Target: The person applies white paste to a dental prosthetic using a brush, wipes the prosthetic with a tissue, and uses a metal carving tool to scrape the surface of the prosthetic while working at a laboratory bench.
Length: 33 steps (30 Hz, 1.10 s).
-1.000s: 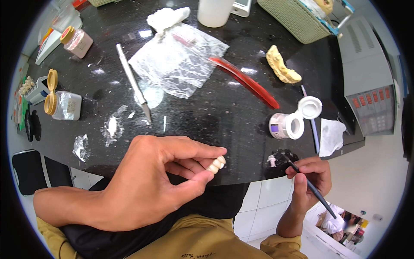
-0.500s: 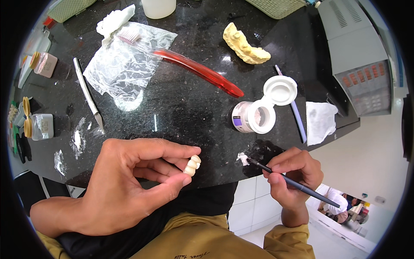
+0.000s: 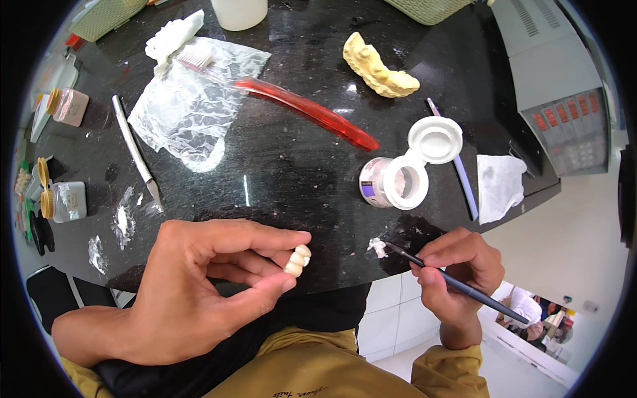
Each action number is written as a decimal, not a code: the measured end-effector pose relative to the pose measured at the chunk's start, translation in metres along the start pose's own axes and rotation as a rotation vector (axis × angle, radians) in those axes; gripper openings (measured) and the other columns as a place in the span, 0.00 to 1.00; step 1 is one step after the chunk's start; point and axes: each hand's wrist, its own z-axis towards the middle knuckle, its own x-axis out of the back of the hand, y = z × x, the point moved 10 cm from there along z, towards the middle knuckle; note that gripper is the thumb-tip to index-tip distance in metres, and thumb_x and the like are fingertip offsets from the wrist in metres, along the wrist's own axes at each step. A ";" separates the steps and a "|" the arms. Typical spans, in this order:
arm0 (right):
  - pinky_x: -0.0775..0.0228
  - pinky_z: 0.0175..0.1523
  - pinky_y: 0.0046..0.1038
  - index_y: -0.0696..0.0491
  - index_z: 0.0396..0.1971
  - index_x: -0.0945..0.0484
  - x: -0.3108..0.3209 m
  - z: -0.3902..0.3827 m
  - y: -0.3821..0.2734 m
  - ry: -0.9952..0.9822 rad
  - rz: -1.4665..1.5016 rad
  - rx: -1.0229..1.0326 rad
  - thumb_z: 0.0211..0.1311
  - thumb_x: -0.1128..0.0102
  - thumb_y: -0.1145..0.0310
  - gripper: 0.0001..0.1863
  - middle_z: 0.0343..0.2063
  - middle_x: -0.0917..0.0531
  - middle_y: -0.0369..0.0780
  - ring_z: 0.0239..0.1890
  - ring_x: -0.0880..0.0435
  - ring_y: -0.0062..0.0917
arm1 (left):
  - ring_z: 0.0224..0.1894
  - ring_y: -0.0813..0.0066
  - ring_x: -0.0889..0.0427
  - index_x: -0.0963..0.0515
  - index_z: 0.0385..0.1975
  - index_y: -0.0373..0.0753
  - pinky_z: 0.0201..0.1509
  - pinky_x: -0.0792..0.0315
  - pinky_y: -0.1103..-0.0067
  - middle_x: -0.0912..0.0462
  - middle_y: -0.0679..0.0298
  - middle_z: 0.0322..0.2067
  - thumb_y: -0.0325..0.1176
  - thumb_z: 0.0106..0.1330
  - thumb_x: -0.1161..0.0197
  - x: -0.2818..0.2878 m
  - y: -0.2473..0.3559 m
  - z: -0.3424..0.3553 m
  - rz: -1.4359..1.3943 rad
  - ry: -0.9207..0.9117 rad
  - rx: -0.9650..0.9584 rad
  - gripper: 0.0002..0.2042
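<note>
My left hand [image 3: 192, 285] pinches a small cream dental bridge [image 3: 297, 261] of joined tooth crowns between thumb and index finger. My right hand [image 3: 458, 272] grips a dark slim brush [image 3: 474, 293], its tip at a small blob of white paste [image 3: 379, 247] near the counter's front edge. Behind that stands an open white jar [image 3: 377, 184] with pink powder inside and its lid flipped back. A lilac tool [image 3: 464, 186] lies right of the jar, beside a white cloth [image 3: 499, 189]. A long red-handled brush [image 3: 312, 113] lies farther back.
A yellow cast [image 3: 375, 66], crumpled plastic sheet [image 3: 186, 113], metal knife [image 3: 133, 146] and powder smears [image 3: 123, 219] lie on the black counter [image 3: 279, 179]. Lidded jars [image 3: 65, 201] line the left; baskets [image 3: 109, 14] and a translucent container [image 3: 239, 13] stand behind. A grey cabinet [image 3: 541, 50] is at right.
The view has shifted, sliding most of the counter's objects leftward in the picture. My right hand has brought the brush tip down to the white paste. My left hand keeps its pinch on the bridge.
</note>
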 end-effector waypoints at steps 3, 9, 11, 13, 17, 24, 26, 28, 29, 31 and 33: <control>0.22 0.34 0.21 0.58 0.27 0.20 -0.001 0.002 -0.001 -0.016 -0.012 0.001 0.44 0.28 0.82 0.10 0.24 0.14 0.43 0.26 0.14 0.24 | 0.41 0.80 0.13 0.19 0.52 0.29 0.49 0.20 0.85 0.14 0.59 0.41 0.17 0.63 0.34 0.000 0.001 0.000 -0.008 0.002 0.005 0.16; 0.22 0.34 0.21 0.58 0.27 0.19 -0.003 0.003 -0.005 -0.053 -0.043 0.019 0.43 0.27 0.82 0.10 0.24 0.14 0.43 0.26 0.14 0.24 | 0.41 0.80 0.13 0.19 0.52 0.29 0.49 0.19 0.84 0.14 0.58 0.41 0.17 0.64 0.34 0.000 0.002 0.000 -0.007 -0.001 -0.013 0.16; 0.22 0.34 0.21 0.58 0.27 0.19 -0.003 0.002 -0.003 -0.028 -0.014 0.005 0.43 0.27 0.82 0.10 0.24 0.14 0.43 0.26 0.14 0.25 | 0.42 0.79 0.13 0.19 0.52 0.29 0.49 0.19 0.84 0.14 0.58 0.41 0.17 0.64 0.34 0.001 0.002 -0.001 -0.005 -0.006 -0.023 0.16; 0.22 0.34 0.21 0.58 0.27 0.19 -0.003 0.001 -0.003 -0.029 -0.041 0.003 0.43 0.27 0.82 0.10 0.24 0.14 0.44 0.26 0.14 0.25 | 0.42 0.79 0.13 0.19 0.53 0.29 0.50 0.19 0.84 0.14 0.58 0.42 0.17 0.64 0.34 0.001 0.001 -0.001 -0.008 -0.011 -0.033 0.16; 0.23 0.33 0.21 0.58 0.27 0.19 -0.005 0.003 -0.008 -0.054 -0.075 0.039 0.42 0.27 0.82 0.10 0.24 0.13 0.44 0.26 0.14 0.26 | 0.44 0.78 0.13 0.20 0.54 0.30 0.51 0.20 0.83 0.14 0.58 0.43 0.17 0.65 0.34 0.000 0.001 0.000 -0.005 -0.029 -0.034 0.17; 0.21 0.32 0.23 0.59 0.34 0.15 -0.015 -0.013 -0.012 -0.033 0.313 0.087 0.43 0.22 0.82 0.15 0.28 0.13 0.47 0.27 0.12 0.29 | 0.44 0.79 0.14 0.21 0.55 0.30 0.51 0.20 0.83 0.14 0.58 0.44 0.19 0.66 0.33 -0.001 0.000 0.000 -0.018 -0.056 -0.023 0.17; 0.21 0.30 0.21 0.58 0.38 0.14 -0.032 -0.011 -0.023 -0.106 0.316 0.151 0.42 0.21 0.82 0.18 0.29 0.13 0.48 0.28 0.11 0.30 | 0.45 0.79 0.14 0.21 0.55 0.30 0.52 0.21 0.83 0.14 0.58 0.44 0.19 0.66 0.34 -0.001 -0.001 0.000 -0.022 -0.056 -0.021 0.17; 0.21 0.30 0.22 0.56 0.38 0.14 -0.043 -0.008 -0.026 -0.126 0.318 0.148 0.43 0.21 0.81 0.18 0.30 0.14 0.48 0.27 0.12 0.29 | 0.45 0.79 0.14 0.21 0.56 0.30 0.52 0.21 0.83 0.14 0.58 0.44 0.19 0.66 0.34 -0.001 -0.002 -0.001 -0.026 -0.062 -0.025 0.18; 0.20 0.30 0.22 0.56 0.38 0.13 -0.048 -0.007 -0.027 -0.136 0.315 0.146 0.43 0.21 0.81 0.18 0.30 0.14 0.48 0.27 0.12 0.29 | 0.46 0.79 0.15 0.22 0.56 0.30 0.52 0.21 0.83 0.14 0.58 0.44 0.19 0.66 0.35 -0.001 -0.003 -0.001 -0.032 -0.066 -0.025 0.18; 0.20 0.29 0.22 0.56 0.37 0.14 -0.052 -0.007 -0.031 -0.100 0.303 0.175 0.43 0.22 0.80 0.17 0.31 0.14 0.47 0.26 0.12 0.28 | 0.46 0.80 0.15 0.22 0.57 0.30 0.53 0.21 0.83 0.14 0.57 0.44 0.18 0.67 0.35 -0.001 -0.003 -0.001 -0.045 -0.076 -0.023 0.18; 0.20 0.29 0.22 0.57 0.35 0.15 -0.054 -0.008 -0.031 -0.053 0.268 0.212 0.43 0.23 0.80 0.16 0.30 0.14 0.47 0.26 0.12 0.28 | 0.46 0.79 0.15 0.22 0.57 0.30 0.53 0.21 0.83 0.14 0.57 0.45 0.18 0.67 0.36 -0.001 -0.003 -0.001 -0.038 -0.085 -0.028 0.18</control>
